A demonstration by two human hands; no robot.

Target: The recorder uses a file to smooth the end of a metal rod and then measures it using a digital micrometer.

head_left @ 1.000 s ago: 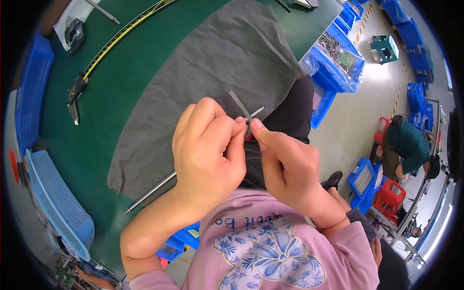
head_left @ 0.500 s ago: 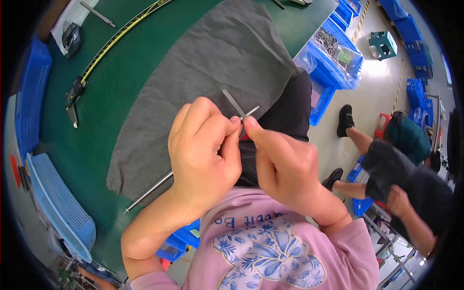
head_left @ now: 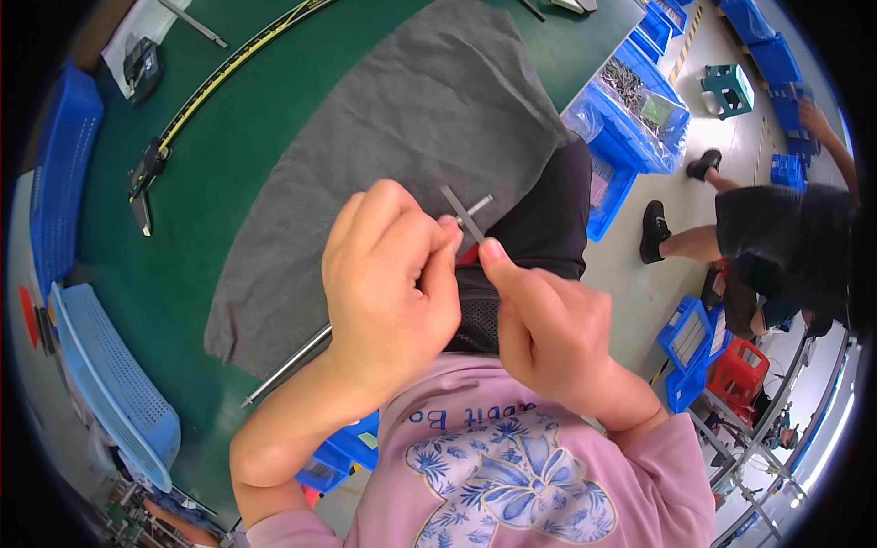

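My left hand (head_left: 388,288) is curled shut around a thin metal rod (head_left: 479,203), whose short end pokes out past my fingertips. My right hand (head_left: 544,324) pinches a small flat metal strip (head_left: 462,216) that crosses the rod end at an angle. Both hands are held close together above my lap, at the near edge of a grey cloth (head_left: 402,146) spread over the green table (head_left: 228,155). What lies between my palms is hidden.
A long thin metal rod (head_left: 285,367) lies at the cloth's near edge. A caliper (head_left: 146,173) and yellow ruler lie at the far left. Blue bins (head_left: 630,119) of small metal parts stand to the right. Another person (head_left: 776,237) walks by at right.
My hands have stayed together, shifting slightly as the strip tilts against the rod end. The person at right has walked further up the aisle.
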